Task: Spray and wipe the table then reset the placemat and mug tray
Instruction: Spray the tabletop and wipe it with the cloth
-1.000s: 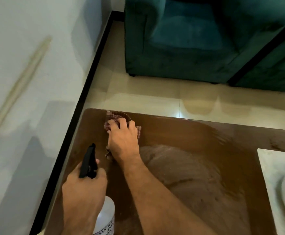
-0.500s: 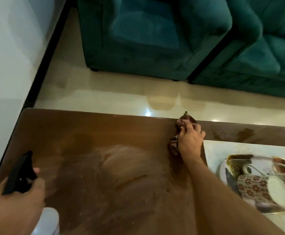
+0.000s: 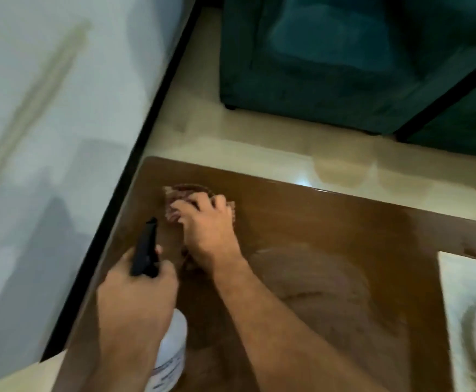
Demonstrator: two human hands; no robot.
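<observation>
My right hand (image 3: 207, 230) presses a crumpled reddish checked cloth (image 3: 180, 195) onto the far left corner of the glossy brown table (image 3: 316, 236). Its fingers are curled over the cloth. Close behind it, my left hand (image 3: 135, 304) grips a white spray bottle (image 3: 171, 355) by the neck, and the black trigger head (image 3: 145, 248) sticks up above the fingers. A white placemat (image 3: 454, 301) with a blurred patterned tray on it shows at the right edge. No mug is visible.
A white wall (image 3: 47, 137) with a black skirting strip runs along the table's left side. Two teal armchairs (image 3: 344, 66) stand beyond the table on a pale tiled floor (image 3: 259, 148). A dull wet smear covers the table's middle.
My right hand has swept the cloth from beside the placemat back to the table's far left corner. The view has swung left, so the placemat is mostly out of frame.
</observation>
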